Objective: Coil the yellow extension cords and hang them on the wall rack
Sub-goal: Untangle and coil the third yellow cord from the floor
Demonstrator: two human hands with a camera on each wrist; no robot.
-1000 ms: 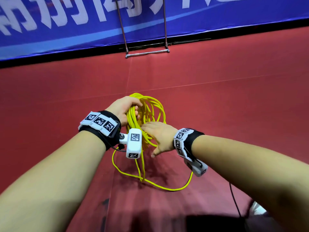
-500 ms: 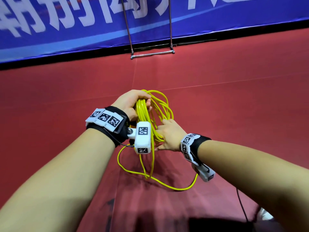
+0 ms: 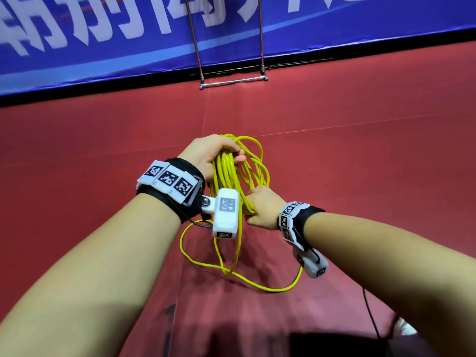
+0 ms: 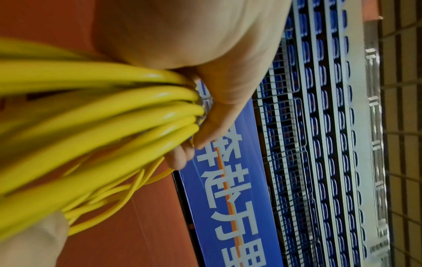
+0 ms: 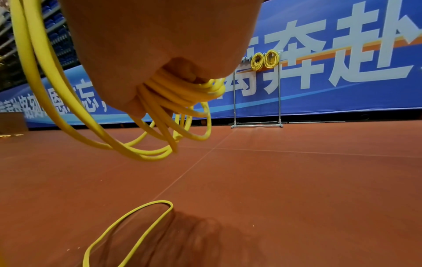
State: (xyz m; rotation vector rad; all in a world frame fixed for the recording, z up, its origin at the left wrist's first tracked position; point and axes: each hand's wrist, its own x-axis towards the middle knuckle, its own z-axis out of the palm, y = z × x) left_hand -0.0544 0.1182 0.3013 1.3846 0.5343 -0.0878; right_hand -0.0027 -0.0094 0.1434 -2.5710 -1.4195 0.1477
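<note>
**Yellow cord bundled between both hands above the red floor**

We see the left hand (image 3: 206, 153) at about 11 o'clock from the middle of the head view, its fingers and thumb curled round the top of a bundle of loops of the yellow extension cord (image 3: 226, 173). The left wrist view shows the same grip from close by: several strands of the cord (image 4: 114, 112) run side by side into the bent fingers (image 4: 219, 112). The right hand (image 3: 262, 207) sits just below and to the right, toward 4 o'clock of the left one, and its fingers close round the lower side of the same loops; from the right wrist view the strands (image 5: 182, 94) pass through the curled palm (image 5: 141, 59). The coil hangs between the two hands, clear of the floor (image 3: 360, 176), while a loose run of the cord (image 3: 257, 282) trails down at 6 o'clock and lies in a wide bend on the red surface.

At 12 o'clock, well apart from us, a metal rack (image 3: 233, 82) stands against the blue banner (image 3: 103, 34). In the right wrist view two coiled yellow cords (image 5: 265, 59) hang near the top of that rack (image 5: 256, 124). A black cable (image 3: 371, 313) runs over the floor at 5 o'clock.
</note>
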